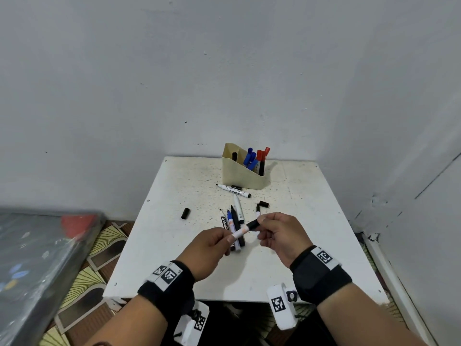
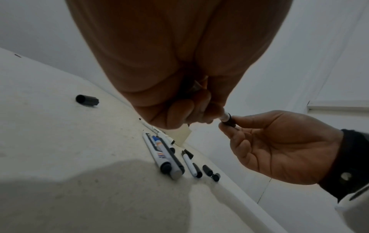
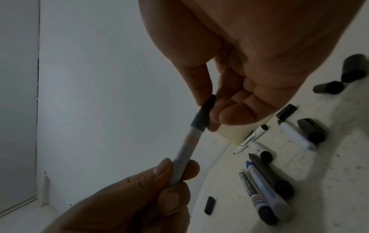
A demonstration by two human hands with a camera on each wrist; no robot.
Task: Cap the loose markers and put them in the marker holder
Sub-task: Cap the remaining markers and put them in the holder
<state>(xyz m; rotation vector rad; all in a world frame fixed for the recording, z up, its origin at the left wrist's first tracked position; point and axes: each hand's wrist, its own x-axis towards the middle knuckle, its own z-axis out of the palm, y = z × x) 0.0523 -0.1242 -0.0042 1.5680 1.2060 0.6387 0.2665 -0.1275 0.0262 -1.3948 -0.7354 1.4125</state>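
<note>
Above the table's middle I hold a white marker (image 1: 240,231) (image 3: 184,151) between both hands. My left hand (image 1: 225,239) grips its barrel. My right hand (image 1: 260,227) pinches the black cap (image 1: 252,224) (image 3: 202,116) (image 2: 228,120), which sits on the marker's tip. Several uncapped markers (image 1: 235,221) (image 2: 165,157) (image 3: 265,186) lie on the table under my hands. Loose black caps lie at the left (image 1: 185,213) (image 2: 87,99) and the right (image 1: 264,204). The beige marker holder (image 1: 240,174) stands at the back with blue and red capped markers (image 1: 257,158) in it.
A white table (image 1: 174,245) stands in a corner between grey walls. One white marker (image 1: 233,191) lies just in front of the holder. A dark wrapped slab (image 1: 37,258) lies on the patterned floor to the left.
</note>
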